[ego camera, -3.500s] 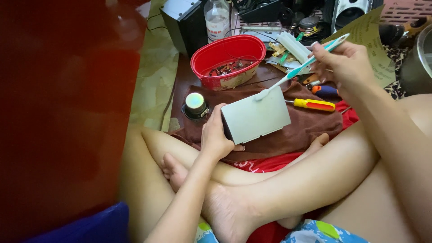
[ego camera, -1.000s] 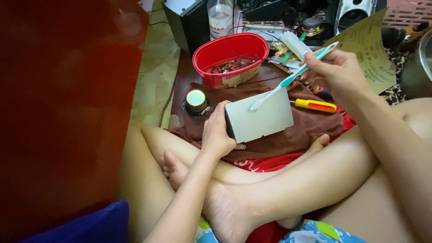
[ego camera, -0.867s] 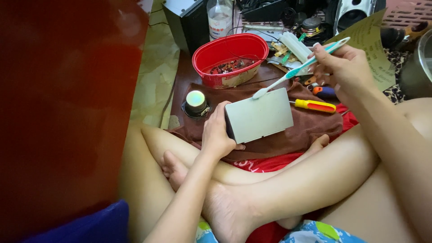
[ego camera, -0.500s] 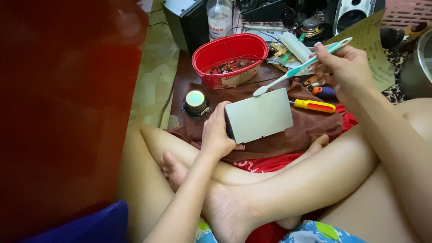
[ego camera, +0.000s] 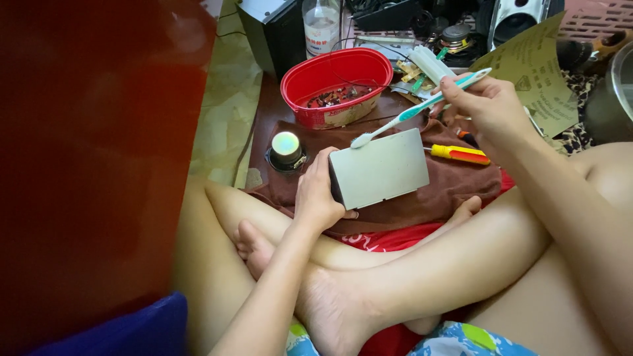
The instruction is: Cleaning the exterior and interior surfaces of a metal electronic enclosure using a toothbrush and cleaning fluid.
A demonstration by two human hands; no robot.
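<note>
Grey metal box (ego camera: pixel 380 168) held over the brown cloth (ego camera: pixel 455 191), toothbrush (ego camera: pixel 422 105) bristles on its top edge.
Left hand (ego camera: pixel 320 194) grips the box at its 9 o'clock side; right hand (ego camera: pixel 488 109) pinches the brush handle at 2 o'clock. Hard strokes may tip the box from this one-sided grip toward the red bowl (ego camera: pixel 336 82) at 11 o'clock.

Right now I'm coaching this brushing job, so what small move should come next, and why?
Probably draw the toothbrush along the top edge of the grey box. Its bristles sit at the left corner of that edge, the right hand holds the handle, and the left hand steadies the box upright.
</note>
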